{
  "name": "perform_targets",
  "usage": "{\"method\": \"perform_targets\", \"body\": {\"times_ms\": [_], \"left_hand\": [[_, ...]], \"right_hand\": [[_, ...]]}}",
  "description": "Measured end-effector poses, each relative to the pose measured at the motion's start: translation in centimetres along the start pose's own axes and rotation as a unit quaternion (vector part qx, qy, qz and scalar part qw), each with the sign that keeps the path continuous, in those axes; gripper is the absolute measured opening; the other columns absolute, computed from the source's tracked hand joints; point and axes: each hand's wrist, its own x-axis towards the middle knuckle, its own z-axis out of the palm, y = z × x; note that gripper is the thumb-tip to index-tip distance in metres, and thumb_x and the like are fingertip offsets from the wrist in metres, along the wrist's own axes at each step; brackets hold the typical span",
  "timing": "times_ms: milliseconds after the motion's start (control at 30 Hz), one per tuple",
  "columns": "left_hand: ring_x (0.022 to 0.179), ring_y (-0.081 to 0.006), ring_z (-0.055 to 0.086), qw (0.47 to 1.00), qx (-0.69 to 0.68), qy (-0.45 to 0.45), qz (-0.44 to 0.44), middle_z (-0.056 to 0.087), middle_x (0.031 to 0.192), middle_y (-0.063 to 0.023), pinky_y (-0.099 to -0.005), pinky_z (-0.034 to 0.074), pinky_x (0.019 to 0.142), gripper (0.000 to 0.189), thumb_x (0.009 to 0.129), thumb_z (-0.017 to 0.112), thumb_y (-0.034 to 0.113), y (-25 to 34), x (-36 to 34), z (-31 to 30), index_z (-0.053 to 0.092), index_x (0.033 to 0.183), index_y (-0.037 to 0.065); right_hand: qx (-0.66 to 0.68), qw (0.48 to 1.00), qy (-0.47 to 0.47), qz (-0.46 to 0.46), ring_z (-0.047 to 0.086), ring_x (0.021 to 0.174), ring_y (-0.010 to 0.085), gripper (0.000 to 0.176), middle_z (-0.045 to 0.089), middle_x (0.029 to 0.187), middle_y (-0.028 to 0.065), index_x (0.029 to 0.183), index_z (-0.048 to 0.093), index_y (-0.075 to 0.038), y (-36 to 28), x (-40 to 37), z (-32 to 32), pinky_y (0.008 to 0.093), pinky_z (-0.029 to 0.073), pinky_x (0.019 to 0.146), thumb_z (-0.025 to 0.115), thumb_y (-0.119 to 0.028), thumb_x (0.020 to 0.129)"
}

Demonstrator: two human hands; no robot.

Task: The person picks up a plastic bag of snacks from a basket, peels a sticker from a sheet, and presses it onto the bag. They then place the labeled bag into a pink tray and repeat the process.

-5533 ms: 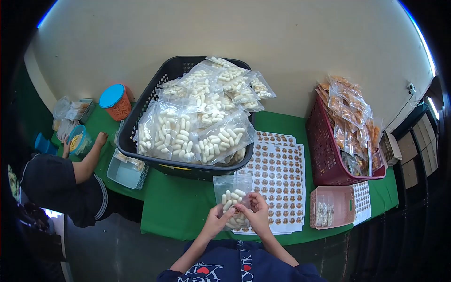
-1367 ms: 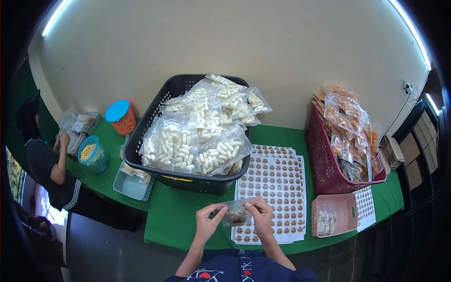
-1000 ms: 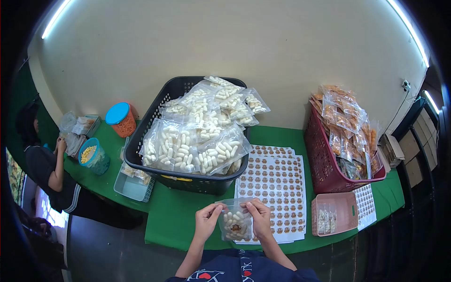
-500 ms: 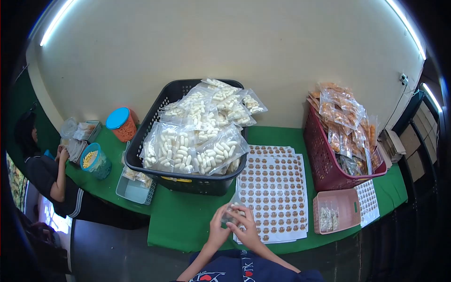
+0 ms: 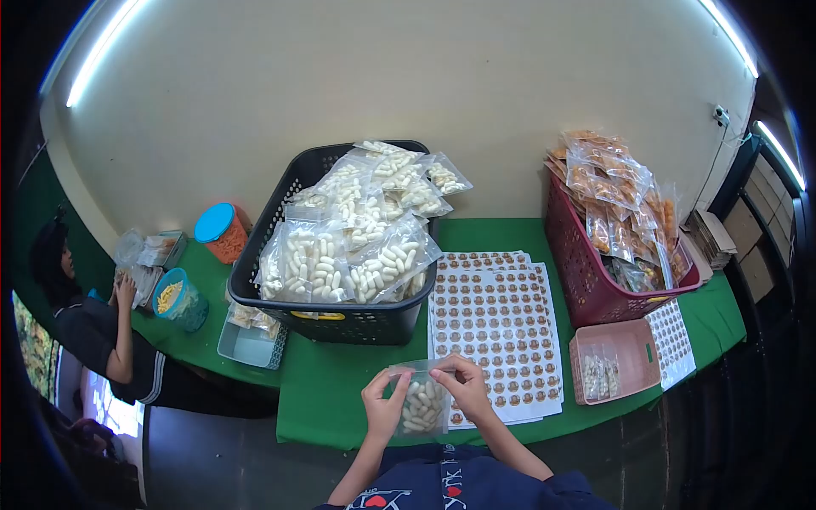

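Note:
A clear plastic bag of white capsules (image 5: 422, 406) hangs upright in front of my chest, over the near edge of the table. My left hand (image 5: 384, 403) pinches its upper left side between thumb and fingers. At the top right, my right hand (image 5: 464, 387) grips the same bag near its opening edge. Just beyond my hands lie sheets of round brown stickers (image 5: 493, 331). Behind them to the left stands a black basket (image 5: 357, 327) heaped with similar bags of capsules (image 5: 382, 263).
A maroon basket (image 5: 565, 246) of orange-filled bags stands right, behind a pink tray (image 5: 629, 374) holding small capsule bags. On the left are a blue-grey tray (image 5: 246, 348), a blue-lidded tub (image 5: 217, 223), a teal tub (image 5: 187, 310) and another person (image 5: 102, 331) at the green table (image 5: 340, 399).
My hands have spread apart and turned the bag to face me, its top edge now stretched between them. The view has shifted slightly. The other person's hands have risen a little.

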Motion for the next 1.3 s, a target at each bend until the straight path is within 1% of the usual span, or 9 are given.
{"method": "perform_targets", "body": {"times_ms": [467, 567, 667, 800, 900, 933, 1133, 1233, 1300], "left_hand": [[0.075, -0.0105, 0.055, 0.989, -0.109, -0.048, -0.092, 0.061, 0.078, -0.0062, -0.0232, 0.042, 0.074, 0.025, 0.088, 0.041, 0.010, 0.1, -0.9, 3.7, 0.060, 0.081, -0.005], [0.084, -0.0120, 0.055, 0.986, -0.082, -0.113, -0.086, 0.060, 0.092, -0.0077, -0.0250, 0.042, 0.077, 0.020, 0.085, 0.047, 0.010, -1.3, -0.7, 4.4, 0.059, 0.094, -0.002], [0.098, -0.0193, 0.051, 0.995, -0.025, -0.086, -0.035, 0.052, 0.111, -0.0111, -0.0312, 0.038, 0.085, 0.036, 0.079, 0.059, 0.018, -0.9, -0.8, 6.3, 0.051, 0.110, 0.000], [0.117, -0.0315, 0.033, 0.948, 0.218, -0.204, 0.113, 0.040, 0.123, -0.0145, -0.0416, 0.026, 0.097, 0.072, 0.062, 0.073, 0.022, -0.1, -1.8, 9.5, 0.037, 0.122, 0.002], [0.120, -0.0328, 0.029, 0.964, 0.138, -0.194, 0.119, 0.037, 0.125, -0.0171, -0.0437, 0.025, 0.097, 0.070, 0.063, 0.071, 0.017, -0.5, -3.4, 14.4, 0.037, 0.123, 0.002], [0.112, -0.0327, 0.040, 0.963, 0.161, -0.167, 0.139, 0.044, 0.117, -0.0209, -0.0405, 0.033, 0.092, 0.060, 0.071, 0.065, 0.012, -1.3, -3.6, 15.4, 0.036, 0.123, 0.000], [0.091, -0.0144, 0.052, 0.946, -0.015, -0.267, -0.184, 0.055, 0.101, -0.0097, -0.0256, 0.043, 0.075, 0.034, 0.090, 0.043, 0.015, -0.6, -3.8, 18.7, 0.039, 0.119, -0.002], [0.093, -0.0168, 0.051, 0.934, -0.031, -0.310, -0.176, 0.053, 0.102, -0.0122, -0.0275, 0.040, 0.080, 0.037, 0.090, 0.041, 0.021, -2.3, -5.0, 21.4, 0.039, 0.119, -0.002], [0.100, -0.0185, 0.047, 0.925, -0.036, -0.340, -0.163, 0.051, 0.107, -0.0136, -0.0291, 0.037, 0.086, 0.039, 0.090, 0.041, 0.023, -2.5, -6.3, 23.9, 0.038, 0.120, -0.003]], "right_hand": [[0.003, 0.999, 0.040, 0.001, 0.048, 0.074, 0.0070, 0.012, 0.054, 0.079, 0.0021, 0.083, 0.061, 0.002, 0.6, -2.2, -3.9, 0.0197, 0.037, 0.065, 0.056, -0.008, 0.081], [0.019, 0.997, 0.073, 0.017, 0.049, 0.072, 0.0072, 0.012, 0.054, 0.079, 0.0025, 0.084, 0.061, 0.002, -0.3, -2.1, -5.1, 0.0201, 0.039, 0.066, 0.055, -0.008, 0.082], [0.033, 0.982, 0.182, 0.025, 0.052, 0.069, 0.0078, 0.013, 0.057, 0.084, 0.0044, 0.087, 0.060, 0.003, -0.2, -1.9, -7.5, 0.0206, 0.042, 0.063, 0.054, -0.008, 0.083], [-0.009, 0.983, 0.181, -0.034, 0.053, 0.070, 0.0083, 0.015, 0.056, 0.085, 0.0033, 0.094, 0.056, 0.003, 1.7, -2.0, -11.6, 0.0203, 0.045, 0.064, 0.056, -0.007, 0.082], [0.087, 0.986, 0.128, 0.057, 0.053, 0.078, 0.0089, 0.025, 0.055, 0.090, 0.0034, 0.103, 0.052, 0.002, 0.6, -3.0, -12.4, 0.0214, 0.046, 0.069, 0.058, -0.009, 0.081], [0.080, 0.990, 0.101, 0.055, 0.053, 0.082, 0.0094, 0.030, 0.054, 0.093, 0.0036, 0.107, 0.049, 0.002, -0.1, -3.4, -13.2, 0.0220, 0.046, 0.071, 0.059, -0.010, 0.081], [-0.156, 0.983, 0.095, 0.014, 0.051, 0.093, 0.0128, 0.056, 0.050, 0.108, 0.0051, 0.122, 0.035, 0.000, -0.2, -4.4, -19.5, 0.0243, 0.046, 0.077, 0.065, -0.016, 0.077], [0.118, 0.982, 0.004, 0.145, 0.053, 0.093, 0.0133, 0.057, 0.049, 0.109, 0.0064, 0.121, 0.036, 0.001, 1.6, -5.6, -22.7, 0.0246, 0.045, 0.078, 0.066, -0.017, 0.076], [0.061, 0.986, 0.011, 0.153, 0.053, 0.094, 0.0134, 0.056, 0.049, 0.110, 0.0085, 0.120, 0.037, 0.003, 2.4, -6.4, -25.9, 0.0254, 0.045, 0.079, 0.067, -0.016, 0.076]]}}
